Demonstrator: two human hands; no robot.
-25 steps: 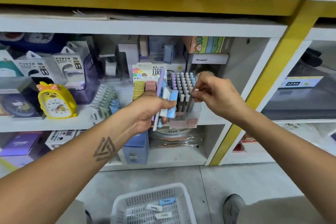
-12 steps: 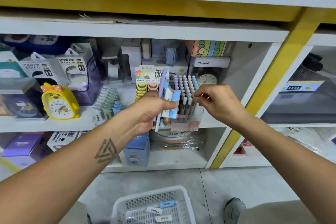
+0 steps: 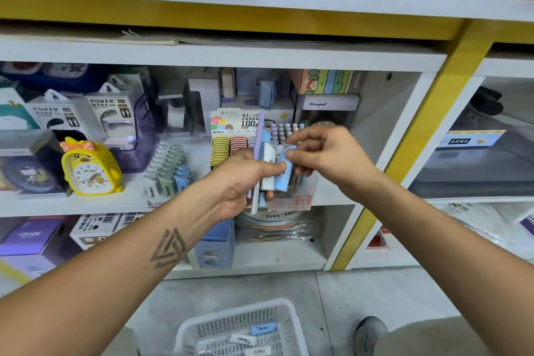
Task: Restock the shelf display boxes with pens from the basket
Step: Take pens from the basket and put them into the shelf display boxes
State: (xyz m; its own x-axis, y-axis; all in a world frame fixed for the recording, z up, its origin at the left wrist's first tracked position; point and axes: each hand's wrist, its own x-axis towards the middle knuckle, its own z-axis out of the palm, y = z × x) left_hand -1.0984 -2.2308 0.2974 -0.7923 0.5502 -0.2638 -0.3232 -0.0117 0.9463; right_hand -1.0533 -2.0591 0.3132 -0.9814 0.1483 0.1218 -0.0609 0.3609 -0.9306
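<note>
My left hand is closed around a bundle of stationery: a purple pen, a white piece and a light blue piece. My right hand pinches the top of the light blue piece with thumb and forefinger. Behind both hands stands a clear display box on the middle shelf, filled with upright pastel pens. A white plastic basket sits on the floor below, holding a few small blue and white pieces.
A lead-refill display stands left of the pen box. A yellow duck clock, power bank packs and small boxes fill the shelf to the left. A yellow post borders the bay on the right. My shoe is beside the basket.
My right hand has left the pens in the display box and moved left to the bundle in my left hand, taking hold of the blue piece. The left hand stays put.
</note>
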